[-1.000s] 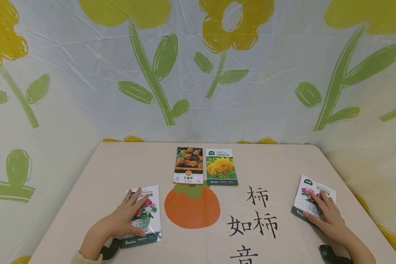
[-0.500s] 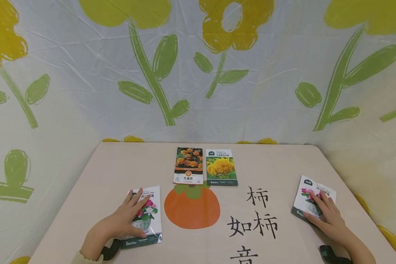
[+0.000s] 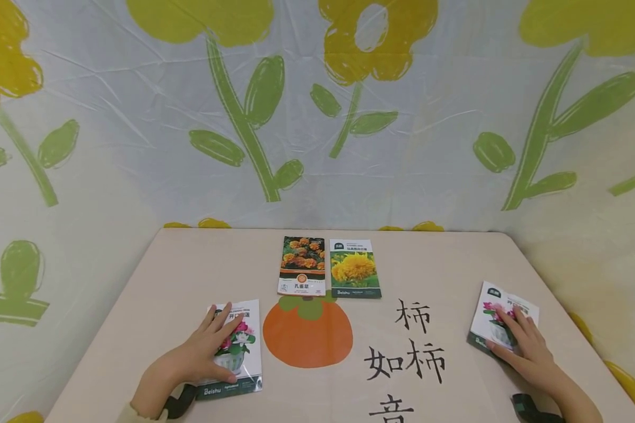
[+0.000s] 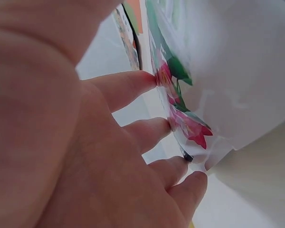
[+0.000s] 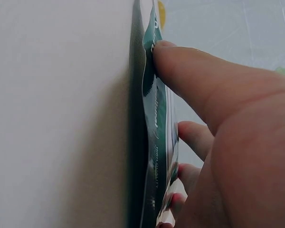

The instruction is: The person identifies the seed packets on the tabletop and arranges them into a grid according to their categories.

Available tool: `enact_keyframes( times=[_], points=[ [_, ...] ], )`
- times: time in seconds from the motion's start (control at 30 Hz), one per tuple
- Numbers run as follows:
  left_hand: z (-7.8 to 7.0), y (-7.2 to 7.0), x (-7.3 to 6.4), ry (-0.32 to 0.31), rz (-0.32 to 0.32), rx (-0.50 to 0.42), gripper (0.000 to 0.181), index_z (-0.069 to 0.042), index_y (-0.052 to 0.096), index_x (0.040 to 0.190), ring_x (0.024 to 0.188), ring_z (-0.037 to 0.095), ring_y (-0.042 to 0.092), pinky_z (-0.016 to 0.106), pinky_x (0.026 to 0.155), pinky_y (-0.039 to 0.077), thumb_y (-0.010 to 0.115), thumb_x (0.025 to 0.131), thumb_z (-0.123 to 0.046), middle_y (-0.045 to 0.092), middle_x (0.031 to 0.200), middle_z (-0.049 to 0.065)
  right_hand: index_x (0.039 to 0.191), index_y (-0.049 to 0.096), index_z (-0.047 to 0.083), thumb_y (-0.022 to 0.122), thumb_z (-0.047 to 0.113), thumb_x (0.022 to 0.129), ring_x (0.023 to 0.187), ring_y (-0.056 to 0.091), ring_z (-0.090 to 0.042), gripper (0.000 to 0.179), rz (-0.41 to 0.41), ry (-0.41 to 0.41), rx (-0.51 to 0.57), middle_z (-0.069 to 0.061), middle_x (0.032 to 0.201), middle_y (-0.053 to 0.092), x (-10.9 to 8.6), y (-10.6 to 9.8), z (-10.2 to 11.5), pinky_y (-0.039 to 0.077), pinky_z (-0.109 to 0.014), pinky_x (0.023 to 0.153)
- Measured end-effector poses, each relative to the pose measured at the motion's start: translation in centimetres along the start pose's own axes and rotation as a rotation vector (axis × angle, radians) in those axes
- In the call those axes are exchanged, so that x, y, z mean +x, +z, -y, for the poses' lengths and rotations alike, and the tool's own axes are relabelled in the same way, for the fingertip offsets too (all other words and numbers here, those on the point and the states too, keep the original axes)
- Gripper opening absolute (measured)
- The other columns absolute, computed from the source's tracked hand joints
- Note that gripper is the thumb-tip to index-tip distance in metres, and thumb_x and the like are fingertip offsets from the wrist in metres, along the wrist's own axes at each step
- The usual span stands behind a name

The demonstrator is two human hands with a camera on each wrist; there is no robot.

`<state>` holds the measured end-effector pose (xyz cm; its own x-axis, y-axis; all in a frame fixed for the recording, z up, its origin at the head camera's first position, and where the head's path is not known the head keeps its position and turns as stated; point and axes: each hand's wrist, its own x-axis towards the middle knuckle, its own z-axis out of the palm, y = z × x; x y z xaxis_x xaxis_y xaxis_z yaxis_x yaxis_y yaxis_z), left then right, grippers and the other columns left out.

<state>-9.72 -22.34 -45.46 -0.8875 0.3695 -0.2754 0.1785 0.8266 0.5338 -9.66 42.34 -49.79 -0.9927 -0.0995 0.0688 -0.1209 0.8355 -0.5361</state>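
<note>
My left hand (image 3: 198, 349) lies spread on a white seed packet (image 3: 247, 355) with pink flowers in a pot and a dark green bottom band. In the left wrist view its fingertips (image 4: 149, 80) touch the printed face, which reflects light. At the right of the table, my right hand (image 3: 529, 349) rests on a similar flower seed packet (image 3: 481, 317), tilted on the tabletop. The right wrist view shows the thumb (image 5: 180, 61) on this packet's green band (image 5: 154, 128), with the other fingers on its face. Both hands partly cover the printed pictures.
Side by side toward the back lie a seed packet with orange marigolds (image 3: 302, 258) and one with a yellow flower (image 3: 356, 267). An orange persimmon (image 3: 308, 335) and black characters (image 3: 413, 358) are printed on the table cover (image 3: 217, 258). A flower-patterned curtain (image 3: 428, 164) hangs behind.
My left hand and the packet under it have slid slightly to the right and toward me. The right hand, its packet and the two back packets stay in place.
</note>
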Motion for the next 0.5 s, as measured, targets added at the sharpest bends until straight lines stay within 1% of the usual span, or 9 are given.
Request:
enact_keyframes(
  times=[0.1,0.27,0.5],
  points=[
    [0.00,0.09,0.05,0.012,-0.006,0.005,0.115,-0.013,0.035,0.155,0.147,0.050,-0.003,0.076,0.104,0.019,0.090,0.060,-0.049,0.010,0.165,0.018,0.155,0.019,0.002,0.060,0.028,0.097,0.136,-0.008,-0.068,0.076,-0.002,-0.004,0.002,-0.041,0.155,-0.001,0.00,0.03,-0.10,-0.004,-0.084,0.096],
    [-0.15,0.18,0.14,0.006,-0.002,0.007,0.114,-0.015,0.035,0.155,0.147,0.048,-0.004,0.076,0.105,0.019,0.090,0.060,-0.050,0.009,0.165,0.017,0.155,0.020,0.001,0.060,0.027,0.097,0.136,-0.008,-0.068,0.075,-0.009,-0.014,0.004,-0.041,0.155,-0.001,0.05,0.11,-0.29,-0.007,-0.083,0.098],
    [-0.45,0.26,0.16,0.027,0.000,0.008,0.114,-0.012,0.036,0.154,0.147,0.050,-0.003,0.076,0.104,0.019,0.090,0.061,-0.049,0.010,0.164,0.019,0.155,0.020,0.001,0.060,0.027,0.097,0.135,-0.008,-0.068,0.075,-0.012,-0.018,0.001,-0.041,0.155,-0.001,0.05,0.26,-0.43,-0.006,-0.082,0.098]
  ],
)
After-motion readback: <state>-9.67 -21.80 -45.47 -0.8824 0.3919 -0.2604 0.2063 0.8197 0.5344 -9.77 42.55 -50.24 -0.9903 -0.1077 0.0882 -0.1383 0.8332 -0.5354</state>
